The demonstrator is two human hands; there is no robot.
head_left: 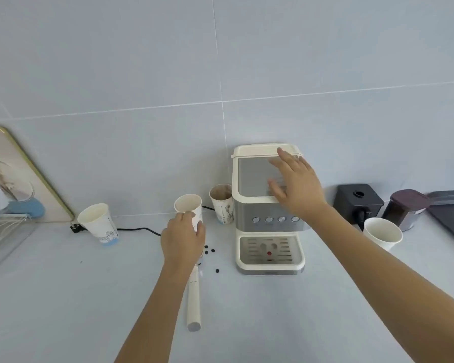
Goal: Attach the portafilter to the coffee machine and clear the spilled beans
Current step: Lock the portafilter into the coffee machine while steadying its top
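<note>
The left hand (pixel 183 238) is wrapped around a paper cup (pixel 189 209); the right hand (pixel 295 183) lies flat, fingers spread, atop the coffee machine (pixel 268 205). The portafilter (pixel 194 297) lies on the counter (pixel 273 323), its handle at six o'clock from the left hand. Spilled beans (pixel 209 250) scatter at four o'clock.

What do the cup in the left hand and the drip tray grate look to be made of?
Cup held by the left hand: likely paper, matte white with a rolled rim and printed side. Drip tray grate: probably brushed metal, grey slotted sheen, though silver-coated plastic is possible.
</note>
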